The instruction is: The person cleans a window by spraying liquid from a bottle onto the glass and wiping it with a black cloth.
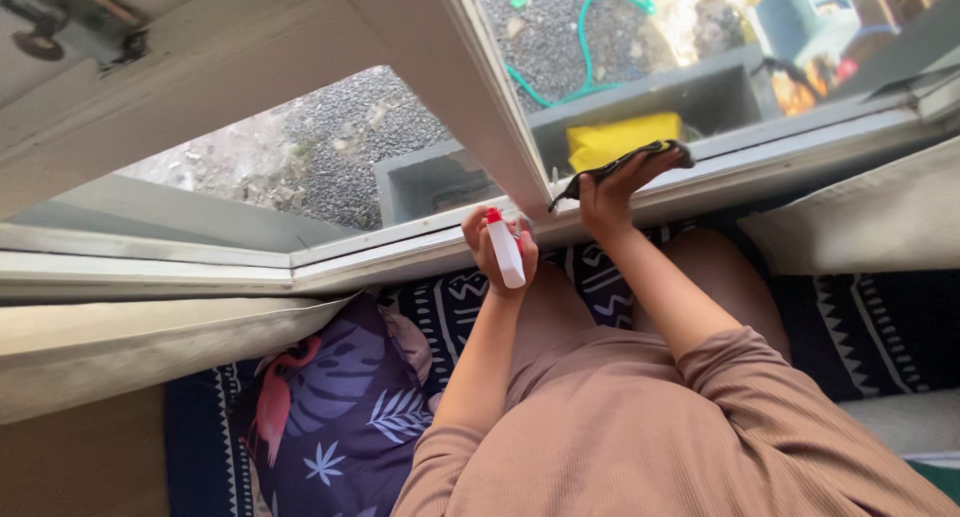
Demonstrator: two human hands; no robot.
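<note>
My left hand (pixel 488 249) grips a white spray bottle (pixel 506 255) with a red top, held upright just below the window sill. My right hand (pixel 612 189) presses a dark cloth (pixel 640 158) with a yellow side against the lower window frame (pixel 720 172), right of the slanted white mullion (pixel 480 97). Both forearms reach forward from my brown ribbed sleeves.
An open bay window looks down on gravel ground (pixel 330 147), a green hose (pixel 585 37) and a grey ledge. A yellow patch (pixel 620 137) shows behind the glass. Below lie a patterned dark blue blanket (pixel 860 327) and a flamingo-print cushion (pixel 340 417).
</note>
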